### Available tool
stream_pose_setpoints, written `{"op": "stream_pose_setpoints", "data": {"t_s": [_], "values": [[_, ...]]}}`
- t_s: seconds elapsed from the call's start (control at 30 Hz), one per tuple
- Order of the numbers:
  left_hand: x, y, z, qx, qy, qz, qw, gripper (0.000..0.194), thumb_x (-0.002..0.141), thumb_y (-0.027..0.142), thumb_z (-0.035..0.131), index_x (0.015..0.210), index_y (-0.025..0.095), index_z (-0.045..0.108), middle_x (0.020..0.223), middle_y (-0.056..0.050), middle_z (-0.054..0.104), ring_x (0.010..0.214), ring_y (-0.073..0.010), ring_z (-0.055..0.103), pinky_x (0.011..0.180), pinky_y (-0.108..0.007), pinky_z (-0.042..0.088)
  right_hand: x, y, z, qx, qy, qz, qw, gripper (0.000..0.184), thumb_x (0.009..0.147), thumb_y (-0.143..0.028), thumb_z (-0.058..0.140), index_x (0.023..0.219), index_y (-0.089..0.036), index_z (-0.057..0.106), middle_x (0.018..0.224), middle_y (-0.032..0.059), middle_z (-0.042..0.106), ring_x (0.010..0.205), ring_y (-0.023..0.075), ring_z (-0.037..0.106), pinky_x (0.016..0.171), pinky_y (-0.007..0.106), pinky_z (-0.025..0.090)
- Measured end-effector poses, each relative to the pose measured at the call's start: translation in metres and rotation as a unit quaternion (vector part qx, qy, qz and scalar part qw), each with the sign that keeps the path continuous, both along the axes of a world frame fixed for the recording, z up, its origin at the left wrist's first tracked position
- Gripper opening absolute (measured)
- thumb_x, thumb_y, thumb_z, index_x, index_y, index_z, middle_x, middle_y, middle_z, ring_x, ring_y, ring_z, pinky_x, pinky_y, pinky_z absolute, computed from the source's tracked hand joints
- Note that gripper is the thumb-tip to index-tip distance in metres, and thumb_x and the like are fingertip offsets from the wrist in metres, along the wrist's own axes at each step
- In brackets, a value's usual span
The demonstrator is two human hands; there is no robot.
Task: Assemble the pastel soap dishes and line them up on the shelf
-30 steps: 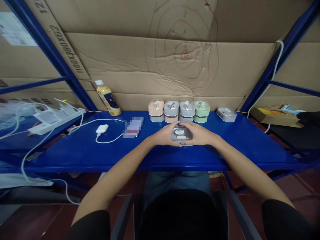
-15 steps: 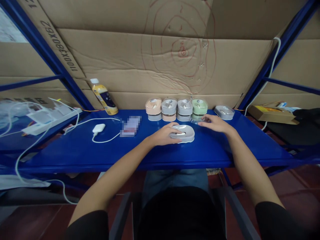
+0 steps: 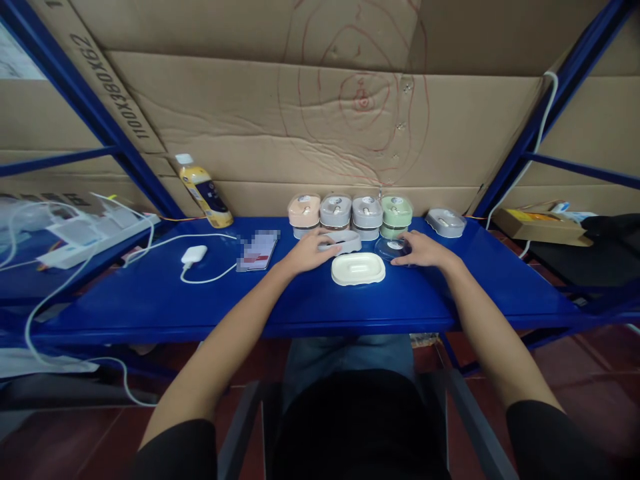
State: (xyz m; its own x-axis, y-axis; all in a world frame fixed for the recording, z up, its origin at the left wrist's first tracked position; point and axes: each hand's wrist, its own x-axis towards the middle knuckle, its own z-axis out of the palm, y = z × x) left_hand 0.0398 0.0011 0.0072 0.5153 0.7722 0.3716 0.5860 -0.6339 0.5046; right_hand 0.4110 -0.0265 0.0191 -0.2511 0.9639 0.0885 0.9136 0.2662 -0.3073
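A white oval tray (image 3: pixel 359 269) with a raised middle lies near the front of the blue table. Just behind and left of it, my left hand (image 3: pixel 313 252) has its fingers closed on a grey oval box frame (image 3: pixel 349 241), thumb along the near side. My right hand (image 3: pixel 423 250) grips the right edge of a clear plastic lid (image 3: pixel 387 249) that bears a round label, behind and right of the tray. Behind both hands stand stacked small boxes with clear lids: peach (image 3: pixel 304 212), grey (image 3: pixel 335 212), another grey (image 3: pixel 367 213) and green (image 3: pixel 397 212) on top.
One more grey box (image 3: pixel 446 223) sits at the back right. To the left are a phone (image 3: pixel 260 251), a white charging case (image 3: pixel 194 255) on a cable and a yellow drink bottle (image 3: pixel 205 191). Cardboard (image 3: pixel 210 120) walls the back; blue posts stand at both sides.
My left hand has lifted the grey frame off and moved it back and left, uncovering the white tray. My right hand keeps the clear lid, now flatter and in fuller view.
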Motion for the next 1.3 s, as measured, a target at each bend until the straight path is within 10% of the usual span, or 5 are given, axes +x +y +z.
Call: {"op": "stream_pose_setpoints", "data": {"t_s": [0.47, 0.8, 1.0, 1.3], "values": [[0.011, -0.015, -0.001, 0.019, -0.037, -0.096, 0.995, 0.048, 0.094, 0.059, 0.074, 0.127, 0.024, 0.079, 0.153, -0.013, 0.063, 0.144, -0.0343, 0.062, 0.128, -0.053, 0.046, 0.002, -0.005, 0.007, -0.022, 0.055, -0.029, 0.998, 0.080, 0.079, -0.069, 0.086, 0.140, -0.021, 0.069, 0.120, 0.0141, 0.082, 0.110, 0.0378, 0.078, 0.097, 0.048, 0.062], [0.030, -0.038, -0.010, -0.005, 0.068, -0.123, 0.990, 0.085, 0.083, 0.054, 0.088, 0.156, 0.022, 0.059, 0.164, -0.016, 0.056, 0.154, -0.0404, 0.053, 0.132, -0.056, 0.040, 0.006, 0.000, 0.002, 0.024, 0.095, -0.047, 0.994, 0.087, 0.072, -0.072, 0.091, 0.139, -0.020, 0.069, 0.117, 0.0173, 0.081, 0.109, 0.0423, 0.078, 0.099, 0.060, 0.063], [0.038, -0.030, -0.027, -0.087, -0.037, -0.096, 0.991, 0.142, 0.062, 0.060, 0.103, 0.174, 0.022, 0.022, 0.165, -0.026, 0.049, 0.153, -0.0476, 0.051, 0.125, -0.067, 0.043, -0.018, -0.019, 0.010, 0.113, 0.187, 0.119, 0.969, 0.090, 0.072, -0.064, 0.093, 0.146, -0.022, 0.064, 0.130, 0.0155, 0.078, 0.120, 0.0391, 0.075, 0.106, 0.058, 0.060], [0.042, -0.023, -0.037, -0.099, -0.095, -0.118, 0.984, 0.149, 0.057, 0.057, 0.106, 0.173, 0.021, 0.020, 0.154, -0.025, 0.056, 0.148, -0.0479, 0.055, 0.123, -0.067, 0.043, -0.058, -0.027, -0.001, 0.097, 0.130, 0.223, 0.961, 0.096, 0.070, -0.061, 0.096, 0.151, -0.020, 0.064, 0.141, 0.0182, 0.074, 0.128, 0.0414, 0.071, 0.111, 0.059, 0.056]]}}
